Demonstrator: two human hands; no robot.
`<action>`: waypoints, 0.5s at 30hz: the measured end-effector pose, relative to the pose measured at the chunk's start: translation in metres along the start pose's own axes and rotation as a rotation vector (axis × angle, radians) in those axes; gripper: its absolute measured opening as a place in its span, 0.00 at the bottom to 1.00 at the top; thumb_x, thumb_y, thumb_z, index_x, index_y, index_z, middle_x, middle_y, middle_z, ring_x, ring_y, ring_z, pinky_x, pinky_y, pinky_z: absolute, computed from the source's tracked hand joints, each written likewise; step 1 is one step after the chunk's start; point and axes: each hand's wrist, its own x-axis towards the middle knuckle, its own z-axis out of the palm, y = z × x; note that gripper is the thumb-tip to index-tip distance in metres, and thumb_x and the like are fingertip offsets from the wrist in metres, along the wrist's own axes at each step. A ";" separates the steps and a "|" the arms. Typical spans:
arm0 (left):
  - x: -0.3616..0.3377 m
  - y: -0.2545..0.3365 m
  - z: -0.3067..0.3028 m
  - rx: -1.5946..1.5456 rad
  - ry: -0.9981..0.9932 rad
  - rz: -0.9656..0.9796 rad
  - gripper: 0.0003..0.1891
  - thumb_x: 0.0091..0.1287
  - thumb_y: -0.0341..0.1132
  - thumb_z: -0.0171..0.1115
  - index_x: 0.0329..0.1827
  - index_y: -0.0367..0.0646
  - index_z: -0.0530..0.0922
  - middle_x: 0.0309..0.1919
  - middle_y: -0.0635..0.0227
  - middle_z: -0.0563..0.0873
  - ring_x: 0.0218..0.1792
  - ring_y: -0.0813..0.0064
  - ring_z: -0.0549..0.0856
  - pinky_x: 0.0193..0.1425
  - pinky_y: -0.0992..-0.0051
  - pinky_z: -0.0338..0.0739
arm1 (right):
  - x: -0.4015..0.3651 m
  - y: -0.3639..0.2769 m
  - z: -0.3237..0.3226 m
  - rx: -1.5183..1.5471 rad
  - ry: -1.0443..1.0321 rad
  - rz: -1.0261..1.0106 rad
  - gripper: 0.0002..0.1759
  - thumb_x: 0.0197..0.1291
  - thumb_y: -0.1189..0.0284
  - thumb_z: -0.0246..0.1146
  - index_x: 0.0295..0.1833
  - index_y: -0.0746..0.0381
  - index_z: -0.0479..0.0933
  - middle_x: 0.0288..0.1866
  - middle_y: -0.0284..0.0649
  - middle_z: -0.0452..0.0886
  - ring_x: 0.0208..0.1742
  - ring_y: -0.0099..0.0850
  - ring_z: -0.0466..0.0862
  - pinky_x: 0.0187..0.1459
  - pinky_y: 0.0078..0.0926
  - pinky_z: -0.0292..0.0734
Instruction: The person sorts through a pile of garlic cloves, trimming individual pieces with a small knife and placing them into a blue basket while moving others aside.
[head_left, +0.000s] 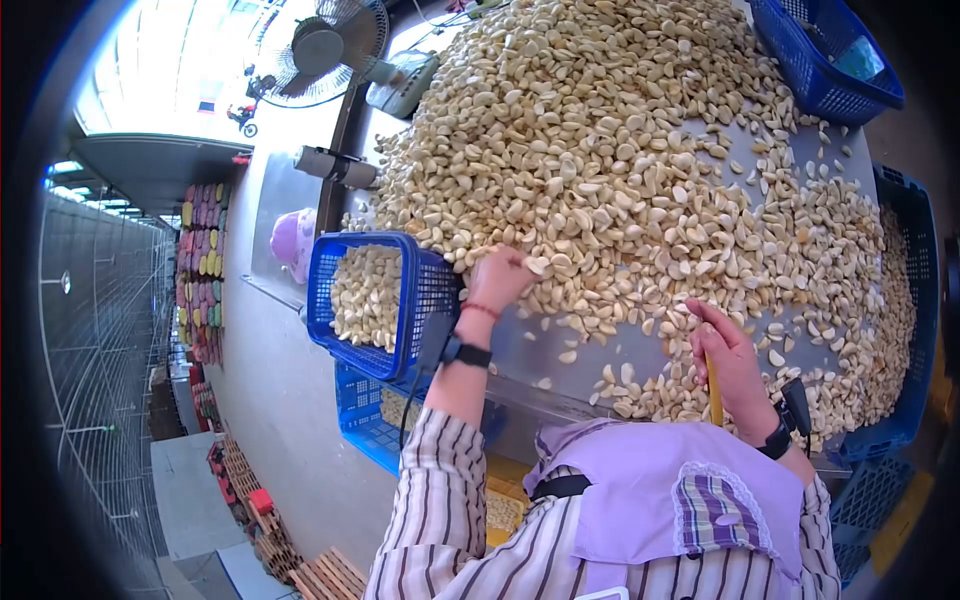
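Observation:
Peeled garlic cloves (600,190) lie in a broad heap over the metal table (545,362). At the heap's near left edge, my left hand (500,280) is closed in a pinch on a garlic clove (536,266). Just left of that hand, a blue basket (408,300) holds more cloves. My right hand (728,362) hovers near the table's front edge, its fingers wrapped round a slim yellow handle (714,392); what kind of tool it belongs to, I cannot tell. Scattered cloves lie between the two hands.
Another blue basket (825,62) stands at the far right, and a large blue crate (912,330) with cloves flanks the right edge. On the left are a fan (318,48), a grey cylinder (335,165) and a lower light-blue basket (362,415).

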 end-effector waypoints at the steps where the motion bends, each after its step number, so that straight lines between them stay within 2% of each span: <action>1: -0.010 0.003 -0.002 0.002 -0.008 0.006 0.12 0.60 0.37 0.61 0.43 0.42 0.82 0.38 0.60 0.86 0.32 0.71 0.84 0.34 0.74 0.76 | -0.001 0.002 -0.002 -0.004 -0.006 -0.018 0.23 0.67 0.73 0.52 0.67 0.61 0.68 0.30 0.27 0.71 0.22 0.12 0.67 0.23 0.09 0.66; 3: -0.039 0.015 0.003 -1.109 -0.258 -0.156 0.12 0.62 0.31 0.61 0.48 0.43 0.79 0.39 0.63 0.85 0.24 0.79 0.76 0.25 0.82 0.68 | -0.001 0.000 0.002 -0.047 -0.024 -0.002 0.23 0.67 0.73 0.52 0.67 0.62 0.67 0.32 0.28 0.73 0.23 0.13 0.69 0.25 0.10 0.68; 4: -0.051 0.022 0.009 -1.120 -0.289 -0.153 0.12 0.62 0.31 0.61 0.48 0.43 0.79 0.39 0.63 0.85 0.24 0.79 0.76 0.25 0.82 0.68 | -0.001 -0.002 0.004 -0.091 -0.052 0.006 0.23 0.67 0.73 0.53 0.67 0.62 0.67 0.35 0.30 0.76 0.24 0.14 0.70 0.27 0.11 0.70; 6: -0.077 0.040 0.023 -1.540 -0.302 -0.105 0.13 0.66 0.30 0.57 0.53 0.47 0.77 0.38 0.67 0.84 0.23 0.81 0.73 0.21 0.84 0.63 | -0.001 0.002 0.011 -0.194 -0.059 -0.015 0.24 0.66 0.72 0.54 0.68 0.62 0.67 0.39 0.32 0.78 0.26 0.16 0.72 0.29 0.14 0.71; 8: -0.100 0.069 0.031 -1.657 -0.342 -0.150 0.13 0.66 0.30 0.58 0.53 0.46 0.77 0.39 0.67 0.83 0.25 0.81 0.73 0.22 0.85 0.63 | -0.002 0.004 0.015 -0.301 -0.075 -0.035 0.25 0.66 0.72 0.56 0.68 0.61 0.66 0.42 0.34 0.80 0.28 0.19 0.74 0.31 0.17 0.71; 9: -0.108 0.078 0.036 -1.756 -0.345 -0.196 0.12 0.66 0.31 0.58 0.52 0.46 0.77 0.40 0.67 0.82 0.28 0.81 0.73 0.22 0.85 0.63 | -0.004 0.005 0.017 -0.430 -0.125 -0.172 0.26 0.64 0.71 0.58 0.68 0.60 0.66 0.45 0.36 0.80 0.31 0.21 0.75 0.33 0.19 0.72; 10: -0.113 0.079 0.045 -1.815 -0.385 -0.161 0.12 0.68 0.33 0.57 0.53 0.46 0.77 0.40 0.68 0.81 0.30 0.81 0.72 0.22 0.86 0.64 | -0.005 0.004 0.018 -0.559 -0.184 -0.311 0.27 0.63 0.71 0.59 0.68 0.60 0.66 0.48 0.39 0.81 0.33 0.23 0.77 0.35 0.22 0.73; 13: -0.125 0.093 0.055 -1.975 -0.514 -0.249 0.12 0.70 0.34 0.55 0.54 0.46 0.76 0.40 0.70 0.80 0.31 0.81 0.70 0.22 0.85 0.64 | -0.013 -0.008 0.023 -0.640 -0.200 -0.346 0.28 0.61 0.70 0.61 0.68 0.58 0.67 0.48 0.42 0.80 0.34 0.25 0.78 0.36 0.23 0.73; 14: -0.126 0.092 0.059 -2.035 -0.641 -0.235 0.12 0.71 0.35 0.53 0.55 0.47 0.74 0.38 0.72 0.79 0.30 0.81 0.72 0.22 0.85 0.64 | -0.015 -0.011 0.023 -0.677 -0.212 -0.360 0.30 0.61 0.69 0.62 0.69 0.58 0.65 0.49 0.44 0.80 0.34 0.28 0.81 0.36 0.24 0.75; 15: -0.129 0.096 0.059 -2.038 -0.654 -0.235 0.12 0.71 0.35 0.53 0.55 0.47 0.74 0.38 0.72 0.79 0.30 0.81 0.72 0.22 0.85 0.64 | -0.015 -0.011 0.023 -0.683 -0.203 -0.358 0.30 0.61 0.69 0.62 0.69 0.58 0.65 0.49 0.44 0.80 0.34 0.28 0.81 0.36 0.24 0.75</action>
